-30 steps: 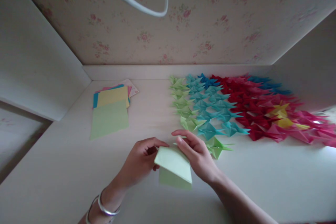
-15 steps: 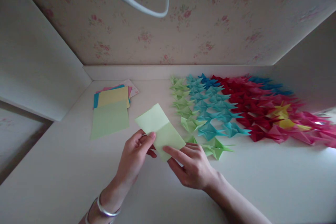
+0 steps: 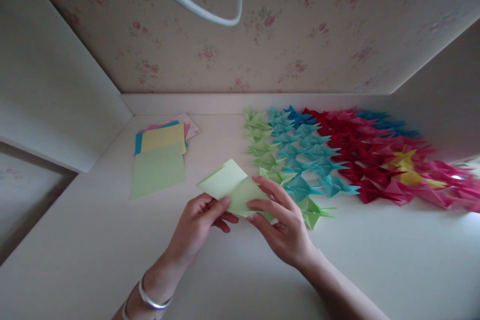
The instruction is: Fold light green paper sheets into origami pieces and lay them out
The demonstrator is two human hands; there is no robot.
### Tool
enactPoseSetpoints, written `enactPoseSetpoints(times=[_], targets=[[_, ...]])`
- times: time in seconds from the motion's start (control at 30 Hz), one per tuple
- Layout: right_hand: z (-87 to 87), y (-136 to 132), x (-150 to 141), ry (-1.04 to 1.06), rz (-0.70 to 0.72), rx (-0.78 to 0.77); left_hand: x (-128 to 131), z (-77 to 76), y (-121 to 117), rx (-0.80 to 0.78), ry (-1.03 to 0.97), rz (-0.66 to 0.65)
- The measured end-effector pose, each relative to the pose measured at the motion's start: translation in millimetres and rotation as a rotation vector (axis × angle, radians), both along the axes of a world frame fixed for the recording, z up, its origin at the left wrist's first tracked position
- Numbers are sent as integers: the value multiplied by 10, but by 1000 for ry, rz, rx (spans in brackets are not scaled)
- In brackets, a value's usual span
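Note:
A light green sheet of origami paper (image 3: pixel 228 180), folded with a crease across its middle, is held above the table between both hands. My left hand (image 3: pixel 200 222) pinches its lower left edge, thumb on top and fingers beneath. My right hand (image 3: pixel 283 222) grips the right end, with fingers over the top face and the thumb at the lower edge. Just behind my right hand lies a green folded paper crane (image 3: pixel 313 211), partly covered by the fingers.
Stacked coloured paper (image 3: pixel 159 170) lies at the left on the white table (image 3: pixel 112 240). Rows of folded cranes, green, turquoise (image 3: pixel 300 187), red (image 3: pixel 369 190) and pink, fill the right back. A white cable (image 3: pixel 187 2) hangs before the floral wall (image 3: pixel 210 55).
My right hand has shifted its hold, its fingers now higher over the paper's right end. The paper is tilted flatter and has swung slightly; my left hand moved a little rightward.

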State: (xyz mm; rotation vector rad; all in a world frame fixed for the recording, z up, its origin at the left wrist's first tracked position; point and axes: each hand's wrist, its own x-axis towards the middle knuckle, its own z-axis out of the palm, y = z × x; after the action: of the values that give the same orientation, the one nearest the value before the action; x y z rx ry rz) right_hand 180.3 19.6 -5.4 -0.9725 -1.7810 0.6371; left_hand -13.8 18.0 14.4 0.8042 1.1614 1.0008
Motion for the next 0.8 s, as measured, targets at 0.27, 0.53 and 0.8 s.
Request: enactPoseSetpoints(times=[0.27,0.53,0.8], targets=[[-11,-13,-41,308,-85,-353,-4,-28,-5,-18,-43,-22],[27,25,-91,474,-186,-495,23,-31,-46,-29,14,-49],[-34,32,-82,496,-264,-512,12,-29,-50,55,127,-109]])
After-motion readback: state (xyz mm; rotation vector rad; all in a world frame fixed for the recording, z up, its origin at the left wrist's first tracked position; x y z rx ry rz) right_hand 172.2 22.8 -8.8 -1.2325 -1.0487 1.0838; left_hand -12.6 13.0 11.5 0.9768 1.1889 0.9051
